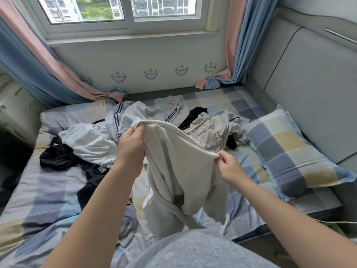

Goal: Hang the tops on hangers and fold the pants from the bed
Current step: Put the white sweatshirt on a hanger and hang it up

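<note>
We list, left to right: black garment, crumpled at mid-left on the checked bed; our left hand, gripping one edge of a cream top that hangs at frame centre above the bed; our right hand, pinching its other edge; checked pillow, right.

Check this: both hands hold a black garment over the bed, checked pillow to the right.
Wrong colour: the head view shows the garment is cream-white, not black. The left hand and right hand hold it over the bed, pillow at right.
</note>
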`<state>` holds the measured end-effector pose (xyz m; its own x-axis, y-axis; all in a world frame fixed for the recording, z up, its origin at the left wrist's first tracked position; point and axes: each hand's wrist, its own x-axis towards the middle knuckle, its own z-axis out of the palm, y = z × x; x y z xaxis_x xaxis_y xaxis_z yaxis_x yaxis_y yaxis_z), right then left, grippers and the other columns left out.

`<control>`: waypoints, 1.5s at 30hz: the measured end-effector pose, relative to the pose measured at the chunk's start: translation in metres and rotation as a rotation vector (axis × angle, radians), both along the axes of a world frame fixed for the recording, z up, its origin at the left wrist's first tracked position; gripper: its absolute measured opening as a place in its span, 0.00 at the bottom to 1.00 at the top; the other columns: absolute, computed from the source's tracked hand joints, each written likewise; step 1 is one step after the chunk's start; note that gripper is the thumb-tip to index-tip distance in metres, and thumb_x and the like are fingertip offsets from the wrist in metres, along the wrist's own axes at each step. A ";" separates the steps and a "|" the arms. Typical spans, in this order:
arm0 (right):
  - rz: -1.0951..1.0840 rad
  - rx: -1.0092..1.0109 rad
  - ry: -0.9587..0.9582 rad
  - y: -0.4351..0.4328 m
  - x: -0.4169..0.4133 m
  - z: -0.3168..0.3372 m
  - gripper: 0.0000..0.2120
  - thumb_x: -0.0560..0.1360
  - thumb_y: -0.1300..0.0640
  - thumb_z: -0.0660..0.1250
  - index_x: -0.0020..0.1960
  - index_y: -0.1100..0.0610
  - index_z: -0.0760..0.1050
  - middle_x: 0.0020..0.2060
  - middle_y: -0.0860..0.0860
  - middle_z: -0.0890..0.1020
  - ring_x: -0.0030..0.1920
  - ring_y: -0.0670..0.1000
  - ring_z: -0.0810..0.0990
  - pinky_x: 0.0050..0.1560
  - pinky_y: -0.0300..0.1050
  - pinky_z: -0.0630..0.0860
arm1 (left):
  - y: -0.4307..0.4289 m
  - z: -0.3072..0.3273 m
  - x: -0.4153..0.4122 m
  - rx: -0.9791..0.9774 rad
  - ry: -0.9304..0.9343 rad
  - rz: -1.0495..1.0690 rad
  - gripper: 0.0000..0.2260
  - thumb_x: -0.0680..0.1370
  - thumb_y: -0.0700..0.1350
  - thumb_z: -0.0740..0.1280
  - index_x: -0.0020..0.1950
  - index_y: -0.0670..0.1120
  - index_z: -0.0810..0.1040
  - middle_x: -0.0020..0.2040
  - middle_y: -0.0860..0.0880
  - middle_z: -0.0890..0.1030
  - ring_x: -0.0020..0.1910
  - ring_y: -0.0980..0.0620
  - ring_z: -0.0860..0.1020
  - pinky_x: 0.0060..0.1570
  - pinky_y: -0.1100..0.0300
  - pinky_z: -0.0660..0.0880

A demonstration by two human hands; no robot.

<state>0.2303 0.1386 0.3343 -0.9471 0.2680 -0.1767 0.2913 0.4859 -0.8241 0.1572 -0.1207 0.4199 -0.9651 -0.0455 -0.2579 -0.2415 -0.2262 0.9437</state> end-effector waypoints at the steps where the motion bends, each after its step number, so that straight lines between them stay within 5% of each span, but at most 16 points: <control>1: 0.002 -0.029 0.042 0.004 -0.003 0.011 0.12 0.82 0.63 0.59 0.41 0.57 0.72 0.33 0.49 0.74 0.36 0.48 0.69 0.36 0.43 0.66 | 0.000 -0.007 -0.002 -0.052 -0.042 -0.022 0.09 0.83 0.49 0.64 0.51 0.49 0.83 0.56 0.44 0.84 0.61 0.42 0.80 0.63 0.45 0.76; 4: 0.003 -0.175 0.172 0.006 -0.011 0.050 0.10 0.83 0.59 0.59 0.44 0.55 0.75 0.36 0.52 0.75 0.37 0.49 0.70 0.40 0.46 0.67 | 0.009 -0.025 0.002 -0.269 -0.150 -0.202 0.10 0.80 0.50 0.69 0.58 0.47 0.81 0.58 0.48 0.82 0.62 0.44 0.78 0.53 0.53 0.76; 8: 0.053 -0.288 0.285 -0.009 -0.019 0.102 0.11 0.83 0.53 0.61 0.47 0.58 0.77 0.39 0.56 0.76 0.41 0.53 0.73 0.46 0.51 0.70 | 0.029 -0.044 0.024 -0.355 -0.111 -0.463 0.29 0.76 0.45 0.74 0.75 0.49 0.68 0.67 0.51 0.73 0.58 0.54 0.77 0.49 0.63 0.76; 13: 0.268 -0.369 0.290 -0.028 -0.020 0.140 0.09 0.81 0.60 0.66 0.43 0.57 0.81 0.39 0.54 0.80 0.42 0.50 0.77 0.46 0.44 0.75 | 0.058 -0.057 0.045 -0.446 0.221 -0.634 0.22 0.71 0.53 0.76 0.63 0.56 0.76 0.59 0.56 0.81 0.59 0.59 0.79 0.60 0.58 0.76; 16: 0.307 -0.408 0.264 -0.023 -0.023 0.150 0.08 0.78 0.59 0.69 0.41 0.57 0.82 0.37 0.55 0.80 0.39 0.50 0.77 0.41 0.41 0.75 | 0.066 -0.053 0.043 -0.593 0.303 -0.608 0.06 0.75 0.56 0.67 0.48 0.57 0.79 0.46 0.57 0.82 0.48 0.58 0.79 0.51 0.54 0.76; 19: 0.252 -0.303 0.220 0.001 -0.032 0.150 0.09 0.76 0.56 0.72 0.39 0.59 0.82 0.34 0.54 0.79 0.36 0.49 0.75 0.37 0.38 0.72 | 0.061 -0.052 0.038 -0.648 0.306 -0.557 0.14 0.80 0.53 0.62 0.38 0.47 0.73 0.33 0.54 0.75 0.34 0.56 0.71 0.37 0.54 0.70; 23: 0.063 -0.026 0.130 0.034 -0.045 0.131 0.07 0.75 0.56 0.74 0.41 0.59 0.82 0.36 0.51 0.81 0.37 0.47 0.76 0.42 0.43 0.72 | 0.052 -0.045 0.030 -0.555 0.168 -0.484 0.17 0.83 0.47 0.62 0.35 0.47 0.69 0.26 0.59 0.64 0.26 0.59 0.62 0.27 0.62 0.59; 26: -0.004 0.060 0.139 0.032 -0.042 0.116 0.05 0.75 0.57 0.74 0.42 0.51 0.79 0.40 0.49 0.83 0.42 0.50 0.80 0.42 0.43 0.75 | 0.054 -0.037 0.028 -0.453 0.029 -0.433 0.18 0.79 0.53 0.64 0.40 0.38 0.77 0.33 0.51 0.74 0.33 0.54 0.71 0.38 0.58 0.66; 29: 0.135 0.026 0.114 0.019 -0.026 0.102 0.03 0.76 0.55 0.73 0.45 0.50 0.79 0.42 0.47 0.83 0.43 0.46 0.82 0.43 0.39 0.74 | 0.057 -0.035 0.031 -0.315 -0.123 -0.355 0.14 0.81 0.49 0.63 0.45 0.41 0.82 0.41 0.44 0.82 0.40 0.48 0.79 0.45 0.52 0.75; 33: 0.402 -0.059 -0.120 -0.001 0.000 0.073 0.03 0.78 0.55 0.69 0.50 0.55 0.79 0.43 0.50 0.85 0.42 0.46 0.83 0.47 0.42 0.81 | 0.056 -0.030 0.037 -0.088 -0.301 -0.282 0.12 0.83 0.48 0.63 0.48 0.43 0.82 0.39 0.41 0.84 0.35 0.46 0.82 0.39 0.54 0.78; 36: 0.523 -0.031 -0.298 -0.021 0.015 0.048 0.08 0.78 0.52 0.69 0.55 0.55 0.80 0.47 0.48 0.86 0.48 0.46 0.84 0.52 0.41 0.80 | 0.056 -0.020 0.042 0.051 -0.391 -0.277 0.16 0.82 0.52 0.64 0.56 0.40 0.82 0.46 0.38 0.84 0.42 0.42 0.83 0.45 0.50 0.79; 39: 0.511 -0.006 -0.375 -0.044 0.022 0.022 0.19 0.73 0.45 0.70 0.61 0.51 0.78 0.54 0.48 0.84 0.55 0.50 0.82 0.60 0.51 0.78 | 0.058 -0.008 0.047 0.219 -0.451 -0.229 0.20 0.81 0.54 0.65 0.63 0.39 0.80 0.57 0.36 0.83 0.54 0.40 0.82 0.57 0.46 0.79; 41: 0.468 0.033 -0.411 -0.057 0.024 0.007 0.23 0.69 0.43 0.71 0.63 0.48 0.76 0.55 0.48 0.83 0.55 0.51 0.82 0.58 0.52 0.79 | 0.056 0.000 0.047 0.322 -0.465 -0.206 0.23 0.81 0.56 0.65 0.65 0.39 0.79 0.62 0.37 0.81 0.60 0.40 0.80 0.65 0.45 0.75; 45: 0.351 0.186 -0.383 -0.067 0.018 -0.023 0.13 0.73 0.51 0.69 0.56 0.53 0.79 0.53 0.55 0.83 0.55 0.59 0.80 0.45 0.44 0.72 | 0.046 0.010 0.039 0.454 -0.404 -0.196 0.26 0.81 0.59 0.63 0.69 0.41 0.77 0.64 0.38 0.79 0.65 0.40 0.77 0.67 0.45 0.73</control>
<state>0.2484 0.0720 0.3110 -0.8624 0.0075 -0.5062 0.3478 0.7353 -0.5817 0.1963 -0.0743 0.4297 -0.7668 0.3210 -0.5559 -0.6359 -0.4975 0.5900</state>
